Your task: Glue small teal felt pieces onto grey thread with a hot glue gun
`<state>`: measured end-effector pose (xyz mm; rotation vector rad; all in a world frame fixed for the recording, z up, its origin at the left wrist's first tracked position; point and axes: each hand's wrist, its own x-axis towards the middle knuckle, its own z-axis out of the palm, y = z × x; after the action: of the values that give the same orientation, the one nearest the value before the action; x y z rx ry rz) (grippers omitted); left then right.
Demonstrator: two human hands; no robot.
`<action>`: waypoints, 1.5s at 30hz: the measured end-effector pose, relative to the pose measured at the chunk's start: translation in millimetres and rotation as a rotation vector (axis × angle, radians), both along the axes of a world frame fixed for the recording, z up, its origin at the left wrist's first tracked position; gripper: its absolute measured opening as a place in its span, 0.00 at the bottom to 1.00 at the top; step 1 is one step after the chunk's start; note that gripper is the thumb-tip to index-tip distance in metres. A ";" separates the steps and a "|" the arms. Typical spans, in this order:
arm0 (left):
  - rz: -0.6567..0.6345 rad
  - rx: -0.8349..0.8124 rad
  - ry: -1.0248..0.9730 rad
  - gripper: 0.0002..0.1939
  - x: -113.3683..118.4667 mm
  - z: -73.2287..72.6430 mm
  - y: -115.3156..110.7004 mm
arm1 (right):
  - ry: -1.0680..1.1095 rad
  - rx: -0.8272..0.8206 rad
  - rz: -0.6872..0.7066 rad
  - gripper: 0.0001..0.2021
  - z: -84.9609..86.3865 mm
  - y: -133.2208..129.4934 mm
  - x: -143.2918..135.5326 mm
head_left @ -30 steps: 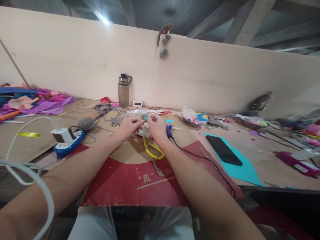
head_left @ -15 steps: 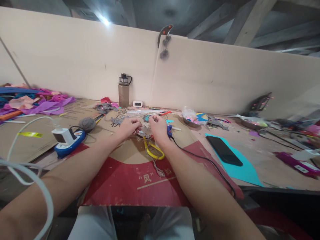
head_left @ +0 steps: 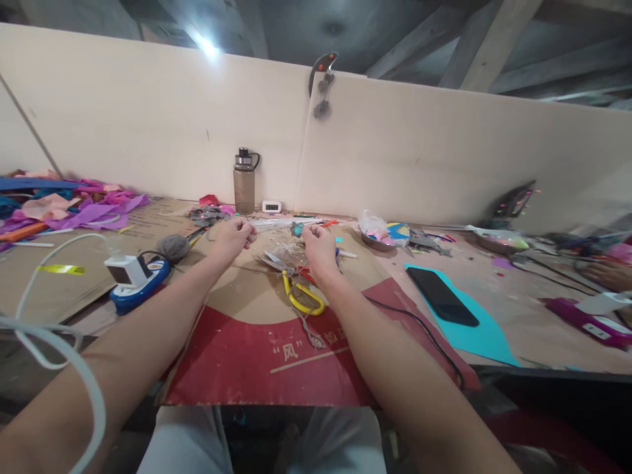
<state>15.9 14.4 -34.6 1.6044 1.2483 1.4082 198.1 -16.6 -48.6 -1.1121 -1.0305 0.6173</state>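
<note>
My right hand (head_left: 320,249) pinches a small teal and grey flower-shaped piece (head_left: 297,229) at its fingertips. To the left, my left hand (head_left: 235,238) is closed with fingertips together; what it holds, if anything, is too small to make out. Below and between the hands lie yellow-handled scissors (head_left: 302,304) on a red and brown cardboard sheet (head_left: 222,368). Clear plastic wrapping (head_left: 289,253) sits just beyond the scissors' handles. A grey yarn tangle (head_left: 316,339) rests in front of the handles.
A bottle (head_left: 244,184) and small white clock (head_left: 271,207) stand at the back. A blue power strip (head_left: 135,289) and grey yarn ball (head_left: 172,247) lie left. A black phone (head_left: 442,296) lies right on turquoise paper (head_left: 486,339). Another person's hand (head_left: 605,273) shows far right.
My left hand has moved left, away from my right hand. My right hand has shifted slightly right with the flower piece. A person's hand has appeared at the far right.
</note>
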 end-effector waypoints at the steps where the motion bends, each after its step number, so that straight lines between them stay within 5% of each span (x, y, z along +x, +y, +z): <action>1: 0.029 0.016 -0.023 0.04 -2.9 -0.2 2.0 | 0.007 0.001 -0.007 0.10 0.6 0.7 1.3; 8: -0.091 -0.099 -0.310 0.06 -12.5 7.3 -1.0 | -0.025 -0.008 0.001 0.09 -1.0 2.8 2.4; 14: -0.118 -0.309 -0.309 0.10 -7.7 10.4 -5.3 | -0.037 -0.015 0.003 0.09 -2.3 2.7 1.1; 18: -0.171 -0.135 -0.319 0.06 -2.0 4.2 -4.1 | -0.036 -0.014 0.009 0.11 -2.7 2.2 0.1; 23: -0.208 -0.015 -0.335 0.14 -0.8 3.0 -4.2 | -0.054 -0.008 0.012 0.12 -4.8 3.1 -0.9; 29: -0.363 -0.011 -0.355 0.12 1.5 6.6 -9.2 | -0.042 -0.020 0.021 0.12 -3.9 1.5 -2.0; 45: -0.439 0.001 -0.406 0.07 1.9 16.6 -19.0 | -0.055 -0.032 0.027 0.10 -2.9 -0.9 -3.6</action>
<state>17.8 -4.6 -18.0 1.3909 0.6152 1.3539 194.5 -17.5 -51.4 -1.1505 -1.0870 0.6296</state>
